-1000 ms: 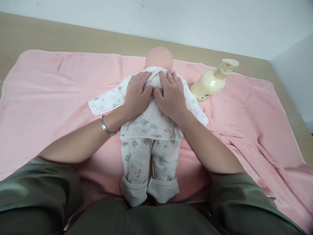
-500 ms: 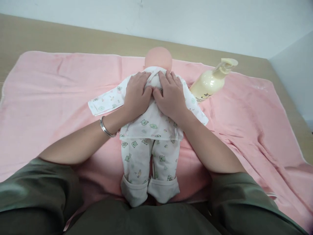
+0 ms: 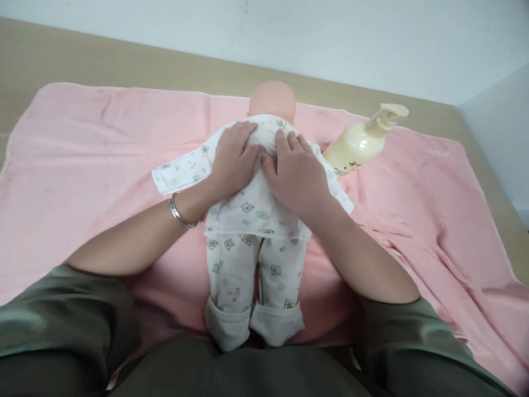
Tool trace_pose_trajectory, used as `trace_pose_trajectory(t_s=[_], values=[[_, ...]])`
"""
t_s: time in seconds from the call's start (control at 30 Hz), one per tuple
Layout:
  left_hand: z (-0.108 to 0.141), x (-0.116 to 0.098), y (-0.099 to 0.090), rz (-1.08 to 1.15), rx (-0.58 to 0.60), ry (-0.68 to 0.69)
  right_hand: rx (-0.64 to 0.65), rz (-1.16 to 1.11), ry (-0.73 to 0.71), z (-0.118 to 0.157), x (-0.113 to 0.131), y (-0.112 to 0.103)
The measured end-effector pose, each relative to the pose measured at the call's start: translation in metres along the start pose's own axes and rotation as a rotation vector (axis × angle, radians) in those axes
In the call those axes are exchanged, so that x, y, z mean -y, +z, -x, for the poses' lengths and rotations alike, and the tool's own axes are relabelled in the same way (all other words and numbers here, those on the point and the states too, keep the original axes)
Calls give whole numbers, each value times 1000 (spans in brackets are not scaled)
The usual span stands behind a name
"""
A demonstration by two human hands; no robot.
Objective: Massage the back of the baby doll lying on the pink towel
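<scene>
A baby doll (image 3: 273, 101) lies face down, its bald head pointing away from me. It wears a white printed top (image 3: 252, 215) and matching trousers (image 3: 235, 270) with turned-up cuffs. On the left of its upper back my left hand (image 3: 235, 160) rests flat, fingers stretched out, a silver bangle at the wrist. My right hand (image 3: 297, 171) lies on the right of the upper back, its fingers extended and slightly raised in look. Both thumbs come close together at the middle of the back. Neither hand grips anything. The doll's face is hidden.
A pink blanket (image 3: 91, 165) with some creases at the right spreads under the doll. A pale yellow pump bottle (image 3: 357, 144) leans beside the doll's right-hand sleeve. Behind the blanket runs a wooden tabletop (image 3: 165, 66), bordered by a white wall (image 3: 330, 44).
My right hand has shifted slightly back toward me and to the right, uncovering more of the upper back. My left hand stays nearly in place. The whole view has moved a little.
</scene>
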State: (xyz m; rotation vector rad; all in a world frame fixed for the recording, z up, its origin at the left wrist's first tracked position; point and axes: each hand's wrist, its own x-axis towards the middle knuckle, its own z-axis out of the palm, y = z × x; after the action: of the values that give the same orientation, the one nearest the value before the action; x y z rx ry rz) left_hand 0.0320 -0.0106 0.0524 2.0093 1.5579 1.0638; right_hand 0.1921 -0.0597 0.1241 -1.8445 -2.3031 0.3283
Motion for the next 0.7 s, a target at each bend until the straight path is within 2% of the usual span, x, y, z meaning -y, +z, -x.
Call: trace_pose_trajectory(t_s=[0.1, 0.17, 0.43, 0.53, 0.7], values=[[-3, -2, -3, -30, 27, -8, 32, 35, -12, 13, 8, -5], [1, -6, -3, -43, 35, -16, 24, 29, -30, 11, 6, -6], [32, -22, 7, -22, -2, 45, -52, -84, -77, -29, -23, 4], [27, -19, 6, -6, -1, 33, -57, -51, -64, -25, -19, 6], [2, -2, -1, -13, 45, 2, -50, 30, -72, -1, -1, 3]])
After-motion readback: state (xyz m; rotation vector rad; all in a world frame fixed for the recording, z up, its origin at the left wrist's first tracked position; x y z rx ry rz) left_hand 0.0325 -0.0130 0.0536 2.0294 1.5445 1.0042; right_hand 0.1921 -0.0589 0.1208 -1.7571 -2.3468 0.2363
